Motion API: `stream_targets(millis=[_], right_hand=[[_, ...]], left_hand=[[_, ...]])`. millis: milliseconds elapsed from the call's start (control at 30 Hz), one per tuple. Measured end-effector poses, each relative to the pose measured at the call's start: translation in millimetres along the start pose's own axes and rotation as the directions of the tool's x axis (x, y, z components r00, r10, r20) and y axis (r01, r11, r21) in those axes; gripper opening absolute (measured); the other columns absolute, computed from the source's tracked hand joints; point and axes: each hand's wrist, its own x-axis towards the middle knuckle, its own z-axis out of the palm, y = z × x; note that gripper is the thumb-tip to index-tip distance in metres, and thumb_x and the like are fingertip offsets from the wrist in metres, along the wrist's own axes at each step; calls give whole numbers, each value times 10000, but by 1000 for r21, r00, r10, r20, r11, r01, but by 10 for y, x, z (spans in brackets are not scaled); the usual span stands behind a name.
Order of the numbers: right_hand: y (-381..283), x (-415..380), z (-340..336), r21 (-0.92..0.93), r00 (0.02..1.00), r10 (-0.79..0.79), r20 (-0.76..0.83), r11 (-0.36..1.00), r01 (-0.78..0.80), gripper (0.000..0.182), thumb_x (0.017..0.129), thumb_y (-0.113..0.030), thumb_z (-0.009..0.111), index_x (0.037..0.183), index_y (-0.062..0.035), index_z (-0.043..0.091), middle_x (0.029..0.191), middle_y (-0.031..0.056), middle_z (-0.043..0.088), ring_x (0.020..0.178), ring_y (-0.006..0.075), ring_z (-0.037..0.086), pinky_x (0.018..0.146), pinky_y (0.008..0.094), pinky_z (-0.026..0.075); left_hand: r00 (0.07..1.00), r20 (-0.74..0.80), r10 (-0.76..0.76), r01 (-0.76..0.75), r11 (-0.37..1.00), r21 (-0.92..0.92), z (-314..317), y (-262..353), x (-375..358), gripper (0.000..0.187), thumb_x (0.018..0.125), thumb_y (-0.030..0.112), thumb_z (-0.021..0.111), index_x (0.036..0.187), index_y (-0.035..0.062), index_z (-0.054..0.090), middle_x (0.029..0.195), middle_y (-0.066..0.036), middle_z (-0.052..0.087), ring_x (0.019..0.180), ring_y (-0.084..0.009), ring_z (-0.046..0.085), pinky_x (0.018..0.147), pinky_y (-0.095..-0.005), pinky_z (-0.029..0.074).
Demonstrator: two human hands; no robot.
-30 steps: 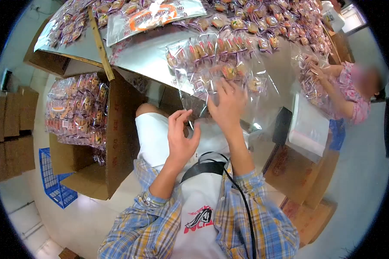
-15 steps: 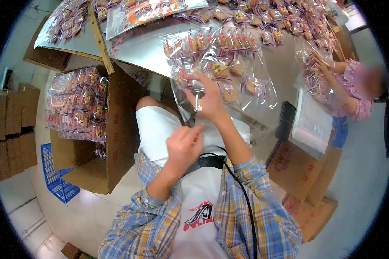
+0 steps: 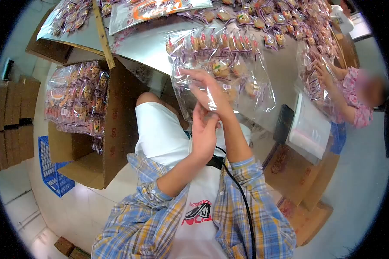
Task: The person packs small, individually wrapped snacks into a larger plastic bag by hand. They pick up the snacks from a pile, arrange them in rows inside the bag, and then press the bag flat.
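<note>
A clear plastic bag (image 3: 263,97) lies on the table edge before me, with rows of small wrapped cakes (image 3: 222,42) at its far end and several looser ones nearer. Over the bag's near left part, my right hand (image 3: 212,93) is stretched out, its fingers and thumb apart and holding nothing. My left hand (image 3: 204,134) is at the right wrist, thumb on the near side and fingertips partly hidden behind the heel of the right hand.
At left stands an open cardboard box (image 3: 119,125) with filled cake bags (image 3: 78,97) in it, beside a blue crate (image 3: 52,168). Loose cakes (image 3: 285,19) cover the far table. At right, a person's hands (image 3: 326,75) hold another bag near a stack of plastic bags (image 3: 309,125).
My left hand has moved up and right to meet my right wrist. My right hand has turned, with its fingers now pointing left. The bag stays in place.
</note>
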Motion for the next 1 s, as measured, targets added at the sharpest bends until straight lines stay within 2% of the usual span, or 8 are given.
stream_targets(millis=[133,267,367,533,633,667,767,1000], right_hand=[[99,82,39,26,995,90,-34,996,-89,318,934,-77,664,1224,-145,774,1219,126,685,1115,293,666,988,360,515],[18,121,-52,-156,997,8,74,988,4,367,963,-38,581,1306,-68,711,1249,91,692,1150,220,635,1005,360,504],[109,51,1,163,997,51,59,985,-60,350,983,-60,568,1303,-63,710,1255,96,699,1118,209,642,1000,367,510],[-163,4,-36,291,933,349,90,887,-360,379,981,-34,521,1322,-70,681,1287,78,705,1083,207,689,936,359,546],[-190,-176,-100,-126,985,49,-165,990,-70,401,940,2,538,1307,-71,680,1301,108,685,1067,239,686,916,351,540],[24,-323,-143,-124,979,5,-202,992,-31,374,947,-73,565,1312,-24,635,1270,157,682,1140,324,639,1020,367,472],[-27,-619,-365,-666,963,-49,-264,731,-146,466,882,-116,629,1343,-41,612,1385,150,615,1245,389,553,1092,445,422],[44,-721,-479,-670,966,19,-257,717,-193,610,819,-92,731,1409,-58,577,1405,176,575,1290,411,500,1130,493,376]], left_hand=[[999,-29,20,-22,998,-60,62,59,159,649,1008,68,505,1597,178,253,1413,-46,550,1198,-167,546,881,-344,443],[1000,-15,-26,22,978,-208,-19,44,331,638,1086,202,471,1634,236,146,1481,-81,507,1289,-221,529,972,-420,458],[996,-81,43,-63,965,-254,37,119,401,594,1116,249,436,1627,250,132,1494,-101,483,1341,-259,510,1106,-485,425],[988,-151,34,-84,939,-334,34,163,583,654,1082,228,552,1602,214,156,1486,-100,471,1334,-280,518,1099,-482,449],[968,-250,13,-93,946,-311,35,126,601,660,1063,216,605,1586,200,204,1496,-103,460,1374,-288,478,1113,-460,439],[969,-242,56,-123,954,-272,-19,45,634,670,1061,221,611,1591,200,202,1497,-103,458,1384,-288,468,1115,-452,437],[965,-259,37,-121,941,-317,-18,101,657,737,1046,194,636,1623,180,178,1510,-101,446,1357,-272,474,1081,-432,449],[980,-163,115,-160,942,-296,-84,75,777,774,961,13,699,1593,38,252,1411,-116,543,1211,-211,575,1011,-335,480]])
